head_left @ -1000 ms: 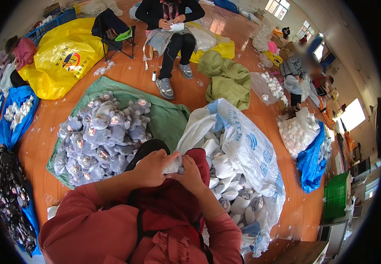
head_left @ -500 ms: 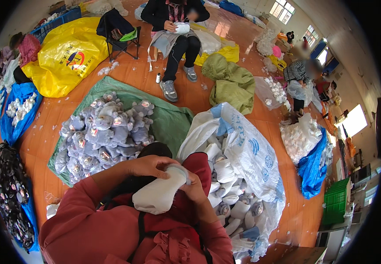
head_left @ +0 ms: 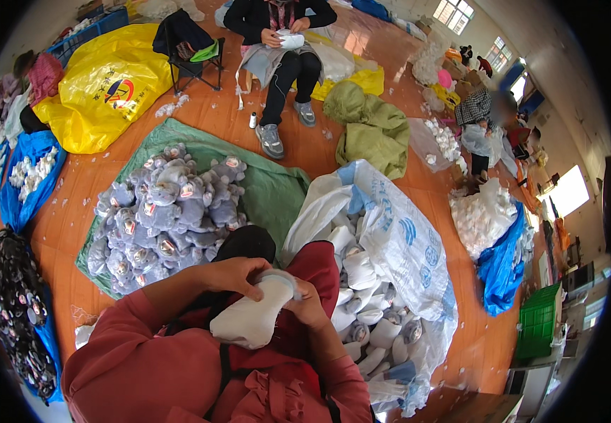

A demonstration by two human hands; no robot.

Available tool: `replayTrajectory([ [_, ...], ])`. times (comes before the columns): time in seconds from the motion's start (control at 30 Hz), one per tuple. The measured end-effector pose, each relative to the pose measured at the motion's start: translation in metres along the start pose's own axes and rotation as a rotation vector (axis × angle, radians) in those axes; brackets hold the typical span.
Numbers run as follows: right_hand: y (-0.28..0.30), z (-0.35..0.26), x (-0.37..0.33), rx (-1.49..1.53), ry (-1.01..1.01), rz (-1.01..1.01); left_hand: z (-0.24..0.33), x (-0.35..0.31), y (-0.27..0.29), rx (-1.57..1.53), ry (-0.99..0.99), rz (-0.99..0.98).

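Note:
Over my lap I hold a white, sock-shaped cloth plush piece [head_left: 245, 321] with a grey fuzzy rim at its upper end. My left hand [head_left: 241, 276] grips it near that rim, thumb on the white cloth and fingers bent over the far side. Closed around the rim's right side is my right hand [head_left: 307, 304], its fingertips partly hidden behind the piece. Beyond my left arm lies a heap of grey plush toys [head_left: 168, 211] on a green cloth [head_left: 270, 180]. An open white woven sack [head_left: 408, 240] by my right knee holds white plush pieces [head_left: 362, 271], some showing grey parts.
Opposite me a seated person [head_left: 281, 63] handles a white piece. Behind the heap are a yellow sack [head_left: 119, 81] and a folding chair [head_left: 189, 53]. Dark round-faced pieces [head_left: 13, 303] lie at left. An olive sack [head_left: 372, 134] and green crate [head_left: 539, 321] stand to the right.
Both my hands and the white piece have shifted slightly down, and more of the grey rim shows. The person opposite has moved a hand away from the body, toward their white piece.

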State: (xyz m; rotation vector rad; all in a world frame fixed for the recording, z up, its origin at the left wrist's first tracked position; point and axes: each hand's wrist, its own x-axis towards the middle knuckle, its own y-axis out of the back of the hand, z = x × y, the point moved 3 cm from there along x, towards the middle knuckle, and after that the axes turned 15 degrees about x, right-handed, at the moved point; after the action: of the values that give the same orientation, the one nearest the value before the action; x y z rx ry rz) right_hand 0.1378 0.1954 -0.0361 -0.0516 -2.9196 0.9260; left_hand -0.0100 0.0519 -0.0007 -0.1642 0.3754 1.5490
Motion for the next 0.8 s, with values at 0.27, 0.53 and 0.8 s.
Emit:
replayTrajectory([
  [0.27,-0.011,0.001,-0.001,-0.081,0.031,0.012,0.004,-0.015,-0.007,-0.029,0.052,-0.082],
  [0.53,-0.015,-0.007,-0.004,-0.136,0.034,0.054,0.009,-0.03,-0.016,0.031,0.073,0.025],
  [0.8,-0.024,0.015,-0.021,-0.198,-0.062,0.181,0.019,-0.049,-0.027,0.312,0.101,0.167],
])
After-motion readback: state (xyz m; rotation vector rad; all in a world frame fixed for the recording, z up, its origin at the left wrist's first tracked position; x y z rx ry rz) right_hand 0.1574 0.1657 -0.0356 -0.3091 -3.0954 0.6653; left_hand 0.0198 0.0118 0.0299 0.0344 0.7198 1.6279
